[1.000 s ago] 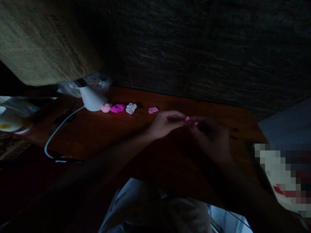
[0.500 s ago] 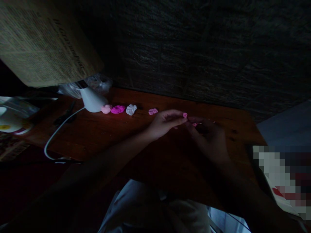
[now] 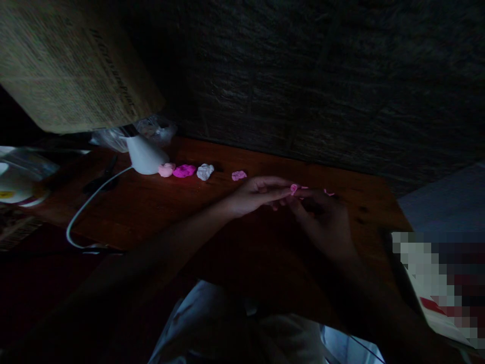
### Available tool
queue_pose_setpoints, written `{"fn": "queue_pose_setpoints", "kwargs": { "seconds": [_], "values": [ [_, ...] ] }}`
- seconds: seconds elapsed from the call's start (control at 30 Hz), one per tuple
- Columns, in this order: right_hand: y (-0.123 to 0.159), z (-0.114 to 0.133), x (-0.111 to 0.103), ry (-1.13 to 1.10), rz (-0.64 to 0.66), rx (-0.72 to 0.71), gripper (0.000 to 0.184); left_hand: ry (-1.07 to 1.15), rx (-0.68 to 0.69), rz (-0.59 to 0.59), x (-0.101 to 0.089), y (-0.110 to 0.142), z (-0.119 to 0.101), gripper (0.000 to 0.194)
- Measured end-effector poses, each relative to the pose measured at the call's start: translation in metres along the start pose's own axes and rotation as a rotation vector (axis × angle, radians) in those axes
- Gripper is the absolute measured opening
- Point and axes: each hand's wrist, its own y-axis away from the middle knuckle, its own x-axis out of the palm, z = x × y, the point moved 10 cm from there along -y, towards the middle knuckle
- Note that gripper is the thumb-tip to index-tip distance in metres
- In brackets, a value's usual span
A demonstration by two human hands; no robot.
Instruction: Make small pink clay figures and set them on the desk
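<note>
A curled pink piece [image 3: 294,189] sits between the nearly closed fingers [image 3: 279,194] of the left hand [image 3: 253,197], pinched at their tips; those of the right hand [image 3: 326,225] bend close against it — whether gripping, I cannot tell. Leftward on the wooden tabletop [image 3: 151,210] lie pink lumps [image 3: 184,171] and a white lump [image 3: 205,172]; behind rises a dark, textured wall [image 3: 284,91].

Brown wood worktop [image 3: 151,207], dark scissors [image 3: 109,175] & white lamp base [image 3: 143,155] at lt., pale pink lump [image 3: 166,170], magenta lump [image 3: 184,171], white lump [image 3: 205,172], sm. pink lump [image 3: 239,175] set apart.
</note>
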Motion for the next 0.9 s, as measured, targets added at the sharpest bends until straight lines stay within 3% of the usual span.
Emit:
{"fn": "queue_pose_setpoints", "kwargs": {
  "seconds": [0.4,0.53,0.67,0.9],
  "values": [
    [0.001,0.013,0.010,-0.239,0.096,0.024,0.010,0.142,-0.035,0.094,0.013,0.003,0.000,0.042],
    [0.000,0.021,0.014,-0.305,0.132,0.019,0.017,0.176,-0.047,0.121,0.016,0.004,0.000,0.040],
    [0.001,0.020,0.018,-0.344,0.164,0.068,0.024,0.189,-0.055,0.126,0.017,0.004,0.001,0.042],
    [0.001,0.016,0.019,-0.413,0.166,0.074,0.015,0.186,-0.032,0.180,0.020,0.005,-0.001,0.040]
  ]
}}
